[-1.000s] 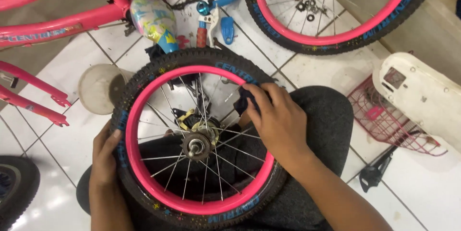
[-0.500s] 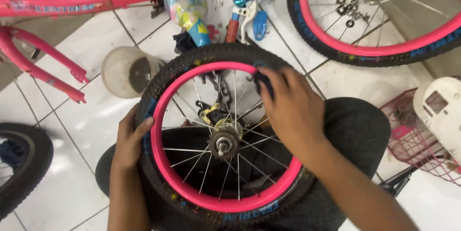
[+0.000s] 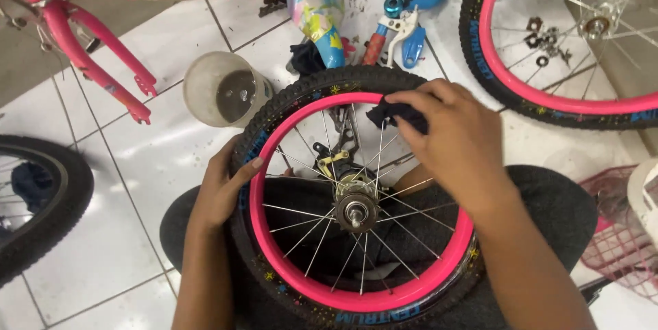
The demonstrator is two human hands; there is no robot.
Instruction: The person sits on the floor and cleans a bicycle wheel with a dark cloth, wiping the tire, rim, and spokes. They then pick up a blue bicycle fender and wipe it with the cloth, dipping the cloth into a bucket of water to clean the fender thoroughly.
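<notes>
The small bicycle wheel with pink metal rim and knobbly black tyre (image 3: 356, 302) lies flat across the person's lap; it looks rigid and fairly light, best steadied by its grippy tyre. The left hand (image 3: 223, 189) is wrapped around that tyre's left edge. The right hand (image 3: 456, 141) pinches a soft dark cloth (image 3: 394, 112) against the rim's upper inside.

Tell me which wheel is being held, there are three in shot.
The pink-rimmed wheel on the lap: left hand grips its tyre, right hand presses a dark cloth to its rim. The others lie untouched on the floor.
</notes>
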